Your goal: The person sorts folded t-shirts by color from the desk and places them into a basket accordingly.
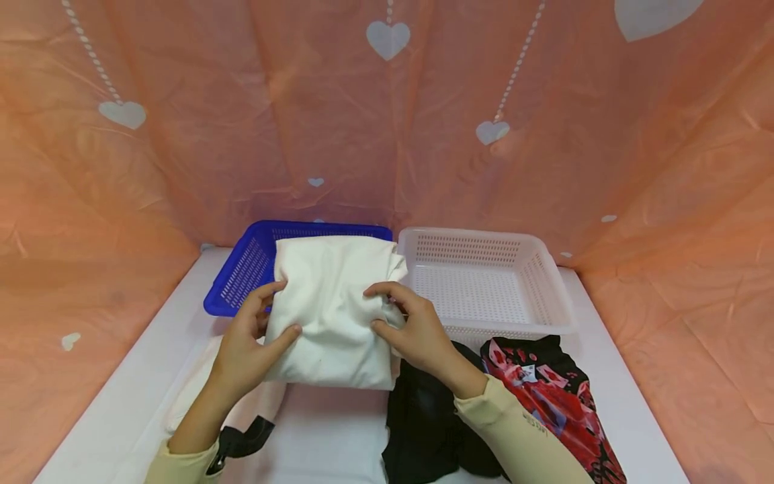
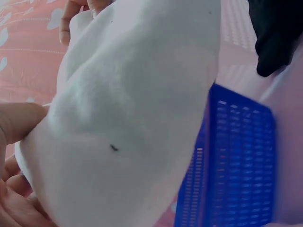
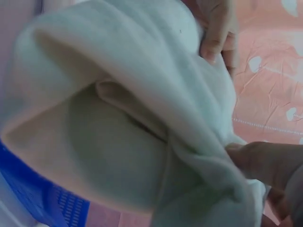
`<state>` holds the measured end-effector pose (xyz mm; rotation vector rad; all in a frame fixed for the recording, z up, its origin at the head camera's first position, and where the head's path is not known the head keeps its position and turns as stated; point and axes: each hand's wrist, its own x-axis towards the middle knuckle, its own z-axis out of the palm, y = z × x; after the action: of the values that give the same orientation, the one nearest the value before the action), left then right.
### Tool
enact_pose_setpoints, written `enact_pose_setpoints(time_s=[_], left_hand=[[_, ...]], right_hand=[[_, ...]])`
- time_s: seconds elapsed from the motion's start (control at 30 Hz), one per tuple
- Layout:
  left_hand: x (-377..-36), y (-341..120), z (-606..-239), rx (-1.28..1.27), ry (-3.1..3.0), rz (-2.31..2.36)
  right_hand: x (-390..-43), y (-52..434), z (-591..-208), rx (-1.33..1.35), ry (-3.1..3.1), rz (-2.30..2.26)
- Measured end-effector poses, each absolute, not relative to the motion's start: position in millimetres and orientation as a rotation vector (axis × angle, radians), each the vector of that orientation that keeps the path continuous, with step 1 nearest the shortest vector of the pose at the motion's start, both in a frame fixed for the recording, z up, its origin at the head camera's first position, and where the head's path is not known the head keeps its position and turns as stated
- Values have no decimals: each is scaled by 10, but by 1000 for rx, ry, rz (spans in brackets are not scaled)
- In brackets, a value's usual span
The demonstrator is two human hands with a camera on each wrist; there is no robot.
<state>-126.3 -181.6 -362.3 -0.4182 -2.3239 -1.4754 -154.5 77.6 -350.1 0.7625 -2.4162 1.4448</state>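
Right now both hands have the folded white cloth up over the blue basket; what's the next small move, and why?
Probably lower the white cloth into the blue basket. The left hand and right hand grip its near edges, it looks fully folded, and it already hangs over that basket, not over the white basket.

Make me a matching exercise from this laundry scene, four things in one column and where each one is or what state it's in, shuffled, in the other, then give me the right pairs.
Things:
1. white folded cloth
2. blue basket
3. white basket
4. red and black garment

Places or states:
A. lies crumpled at the near right of the table, in front of a basket
B. held by both hands, the left hand and the right hand gripping its side edges
C. stands at the back left, partly hidden behind the held cloth
D. stands at the back right with nothing in it

Pairs: 1-B, 2-C, 3-D, 4-A
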Motion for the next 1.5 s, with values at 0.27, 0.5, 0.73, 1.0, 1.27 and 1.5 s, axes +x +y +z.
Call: enact_pose_setpoints(time_s=[0.27,0.5,0.73,1.0,1.27,1.5], left_hand=[[-1648,-1924,-3469,-348,-2259,-1357],[-2039,-2002,-3454,-303,-2182,-1431],[-2390,-2039,-3641,-268,-2193,-1463],[-2592,-2120,-4007,-148,-2291,-1427],[-2686,-2276,-4263,-32,-2507,-1248],[-2738,-2292,-4272,-11,-2646,-1227]], right_hand=[[-1953,617,-3357,779,-2322,1388],[-2384,455,-3378,791,-2250,1364],[-2706,321,-3671,689,-2217,1431],[-2800,124,-4000,548,-2335,1486],[-2881,-60,-4202,418,-2576,1536],[-2954,-130,-4270,298,-2618,1600]])
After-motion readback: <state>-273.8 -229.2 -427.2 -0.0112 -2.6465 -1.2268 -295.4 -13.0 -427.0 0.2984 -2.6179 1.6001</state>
